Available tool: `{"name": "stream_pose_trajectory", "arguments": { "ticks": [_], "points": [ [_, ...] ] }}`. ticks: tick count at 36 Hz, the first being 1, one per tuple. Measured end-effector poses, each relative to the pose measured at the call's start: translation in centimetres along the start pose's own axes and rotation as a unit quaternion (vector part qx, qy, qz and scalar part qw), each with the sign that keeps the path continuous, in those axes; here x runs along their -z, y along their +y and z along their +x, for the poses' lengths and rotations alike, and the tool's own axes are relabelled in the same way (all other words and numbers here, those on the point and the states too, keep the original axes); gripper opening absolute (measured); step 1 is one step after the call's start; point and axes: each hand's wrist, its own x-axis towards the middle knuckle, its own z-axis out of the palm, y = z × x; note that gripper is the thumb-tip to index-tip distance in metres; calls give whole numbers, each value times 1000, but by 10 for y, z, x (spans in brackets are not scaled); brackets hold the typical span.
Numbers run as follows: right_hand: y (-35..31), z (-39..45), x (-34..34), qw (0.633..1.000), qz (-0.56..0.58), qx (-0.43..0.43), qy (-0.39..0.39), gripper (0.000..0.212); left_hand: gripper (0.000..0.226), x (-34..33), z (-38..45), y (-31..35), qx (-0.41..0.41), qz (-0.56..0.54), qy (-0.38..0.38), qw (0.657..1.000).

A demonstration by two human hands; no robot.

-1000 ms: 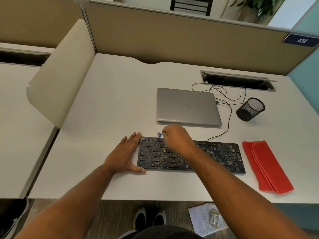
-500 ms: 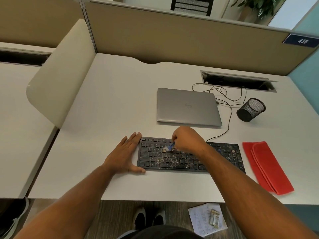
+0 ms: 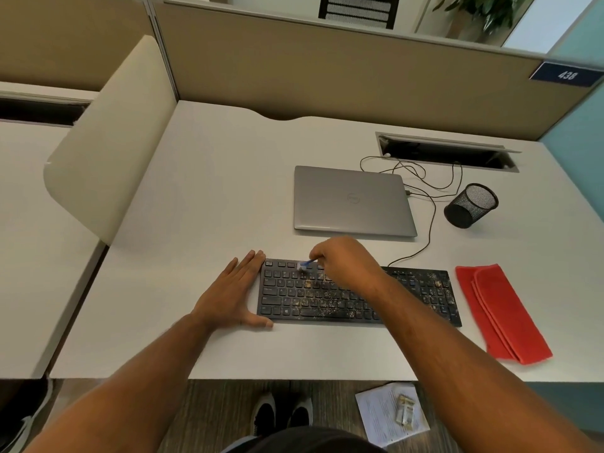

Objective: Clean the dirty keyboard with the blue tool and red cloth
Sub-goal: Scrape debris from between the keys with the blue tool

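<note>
Black keyboard [image 3: 327, 297] near front edge of white surface [image 3: 212, 191], keys speckled with crumbs. Right hand [image 3: 343, 261] pinches blue tool [image 3: 305, 263], tip on the upper-left keys. Left hand [image 3: 232, 291] flat, fingers straight, pressed against keyboard's left end. Red cloth [image 3: 500, 313] folded just right of keyboard. Closed laptop [image 3: 353, 201] behind, mesh cup [image 3: 470, 206] to its right.

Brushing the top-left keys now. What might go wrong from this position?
1. The blue tool sweeps near the keyboard back edge, so crumbs may scatter onto the desk toward the laptop.
2. Only the left hand braces the keyboard's left end; hard strokes may skid it.
3. The right hand hides keys beneath.
</note>
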Motion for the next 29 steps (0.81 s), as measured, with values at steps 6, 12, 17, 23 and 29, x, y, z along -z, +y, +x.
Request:
{"name": "stream_pose_trajectory", "arguments": {
  "ticks": [6, 12, 17, 23, 29],
  "points": [
    [6, -7, -3, 996, -74, -18, -37, 22, 148, 0, -1, 0, -2, 2, 7, 1000],
    [16, -7, 10, 995, -88, -45, -24, 10, 148, 0, 0, 0, -1, 6, 4, 1000],
    [6, -6, 7, 998, -57, -22, 3, 30, 148, 0, -1, 1, -1, 3, 3, 1000],
    [6, -13, -5, 998, -37, -35, -46, 22, 147, 0, -1, 1, 0, 4, 4, 1000],
    [4, -15, -3, 998, -12, -57, 24, 20, 147, 0, -1, 0, -1, 7, 2, 1000]
  ]
}}
